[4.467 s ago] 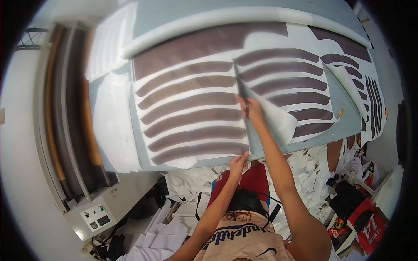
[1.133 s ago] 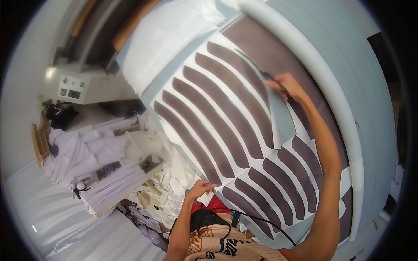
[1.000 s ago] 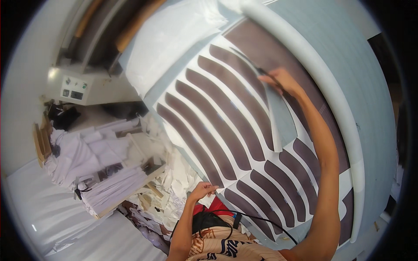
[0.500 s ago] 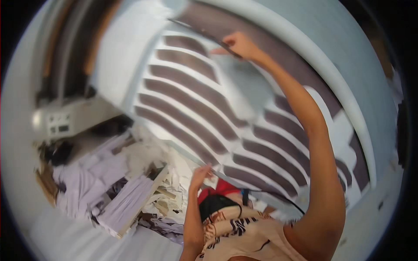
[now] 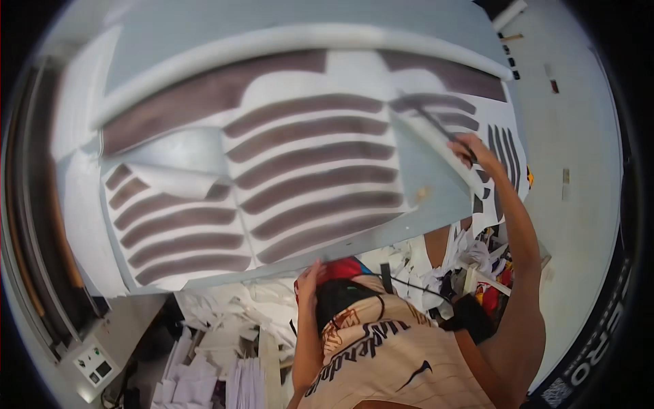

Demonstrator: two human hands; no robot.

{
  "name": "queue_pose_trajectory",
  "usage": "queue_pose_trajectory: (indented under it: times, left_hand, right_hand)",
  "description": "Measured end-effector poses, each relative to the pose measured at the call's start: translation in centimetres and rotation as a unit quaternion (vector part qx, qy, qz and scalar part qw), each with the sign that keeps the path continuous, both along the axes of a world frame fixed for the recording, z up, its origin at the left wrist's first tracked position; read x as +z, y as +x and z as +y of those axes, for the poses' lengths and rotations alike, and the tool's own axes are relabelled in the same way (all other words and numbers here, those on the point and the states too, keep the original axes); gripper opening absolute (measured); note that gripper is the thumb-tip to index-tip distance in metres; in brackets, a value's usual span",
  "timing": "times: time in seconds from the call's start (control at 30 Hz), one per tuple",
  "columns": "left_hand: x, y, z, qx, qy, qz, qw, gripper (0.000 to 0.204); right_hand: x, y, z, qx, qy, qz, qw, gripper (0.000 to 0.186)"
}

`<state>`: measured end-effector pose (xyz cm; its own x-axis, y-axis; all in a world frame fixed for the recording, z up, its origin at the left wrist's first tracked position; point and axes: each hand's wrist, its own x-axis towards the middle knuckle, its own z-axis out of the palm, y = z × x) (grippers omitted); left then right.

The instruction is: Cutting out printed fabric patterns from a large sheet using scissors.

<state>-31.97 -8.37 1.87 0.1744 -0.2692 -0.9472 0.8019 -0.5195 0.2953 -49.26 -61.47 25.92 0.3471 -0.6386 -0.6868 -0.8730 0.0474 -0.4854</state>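
My right hand is closed around a long, thin, dark tool that looks like scissors, blurred and pointing to the far left over the table. Beneath it, a turned-up strip of white sheet lies slantwise beside a bare grey patch. My left hand hovers by the table's near edge in front of my body, fingers loosely apart and nothing visible in them. Across the table spreads a white sheet printed with curved dark brown bands. At its left part, a flap of the sheet is folded over.
A long white roll runs along the table's far side. Below the near edge lie heaps of white paper scraps and mixed offcuts. A machine with a small control panel and long rollers stands at the left.
My view has turned, so the table now lies crosswise. My right hand, still holding the dark tool, is now over the table's right part. The left hand stays near the edge.
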Motion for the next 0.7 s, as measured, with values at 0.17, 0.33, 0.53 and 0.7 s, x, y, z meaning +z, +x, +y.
queue_pose_trajectory:
  times: [0.17, 0.33, 0.53, 0.7]
  left_hand:
    - [3.4, -6.8, -6.9, 0.012, -0.030, 0.002, 0.999, 0.060]
    - [4.5, -12.3, -15.7, 0.101, -0.043, 0.070, 0.992, 0.100]
    - [1.3, -17.6, -21.6, 0.160, 0.038, -0.009, 0.986, 0.063]
    - [0.8, -19.4, -22.8, 0.260, 0.068, -0.095, 0.958, 0.031]
  right_hand:
    - [-1.4, -13.9, 0.9, -0.035, 0.015, -0.072, 0.997, 0.044]
    - [-3.6, -15.4, -7.7, 0.014, 0.050, -0.107, 0.993, 0.046]
    - [-10.1, -10.2, -20.9, 0.102, 0.190, -0.111, 0.970, 0.042]
    - [-16.0, -7.5, -24.5, 0.203, 0.223, -0.109, 0.947, 0.037]
